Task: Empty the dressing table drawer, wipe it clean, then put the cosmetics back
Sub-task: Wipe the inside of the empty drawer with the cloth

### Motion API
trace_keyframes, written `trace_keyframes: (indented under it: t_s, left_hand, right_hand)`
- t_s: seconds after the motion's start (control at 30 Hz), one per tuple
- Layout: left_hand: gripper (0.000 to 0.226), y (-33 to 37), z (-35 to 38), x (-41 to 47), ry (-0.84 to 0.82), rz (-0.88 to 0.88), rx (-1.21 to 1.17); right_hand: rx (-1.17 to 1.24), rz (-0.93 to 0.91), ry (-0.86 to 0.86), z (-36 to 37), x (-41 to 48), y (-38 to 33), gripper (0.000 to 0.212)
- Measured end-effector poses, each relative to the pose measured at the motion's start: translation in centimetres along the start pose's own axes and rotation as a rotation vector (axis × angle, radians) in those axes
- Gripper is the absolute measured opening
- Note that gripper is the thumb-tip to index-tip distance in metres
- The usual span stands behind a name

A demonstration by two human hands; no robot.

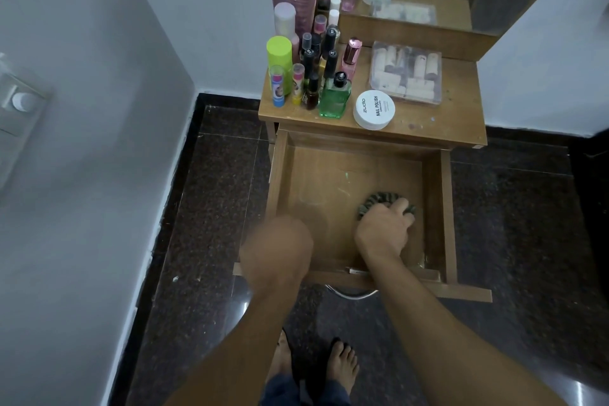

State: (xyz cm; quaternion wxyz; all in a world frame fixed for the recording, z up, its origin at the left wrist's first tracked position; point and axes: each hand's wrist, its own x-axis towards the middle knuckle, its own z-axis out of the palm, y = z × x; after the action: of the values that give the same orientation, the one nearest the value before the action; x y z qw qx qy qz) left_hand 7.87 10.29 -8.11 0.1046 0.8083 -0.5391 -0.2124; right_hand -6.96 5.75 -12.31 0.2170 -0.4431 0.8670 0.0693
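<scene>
Head-view spotter: You're at the wiping step. The drawer [431, 181] is pulled right out, and the only thing in it is the striped cloth [379, 199], bunched under your right hand [384, 227] on the floor of the drawer, near the right wall and towards the front.

Second spotter: Your fingers [400, 206] are curled over the cloth, gripping it and pressing it to the wood. Spread it flatter if you can, since a tight wad covers little ground.

Head-view spotter: Work in overlapping passes from the back wall towards yourself, and push into the corners where dust probably gathers. The left half looks untouched, I'd judge.

Second spotter: Your left hand [276, 247] is over the front-left corner of the drawer, but it's too blurred for me to tell how its fingers lie or whether it touches the rim. Steadying the drawer front with it would help.

Head-view spotter: The cosmetics wait on the tabletop [445, 122]: the green bottle [333, 99], the nail polish tub [374, 109] and the rest.
</scene>
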Motion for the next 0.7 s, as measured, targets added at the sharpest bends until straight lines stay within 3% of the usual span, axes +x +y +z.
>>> trace_keyframes:
  t_s: [0.53, 0.7]
  left_hand:
    - [0.036, -0.1, 0.1, 0.2, -0.028, -0.011, -0.028]
    - [0.033, -0.1, 0.1, 0.2, -0.001, -0.013, -0.056]
  right_hand:
    - [-0.052, -0.535, -0.030, 2.6, -2.1, -6.2, 0.026]
    - [-0.043, -0.650, -0.131, 3.2, -1.9, -6.9, 0.020]
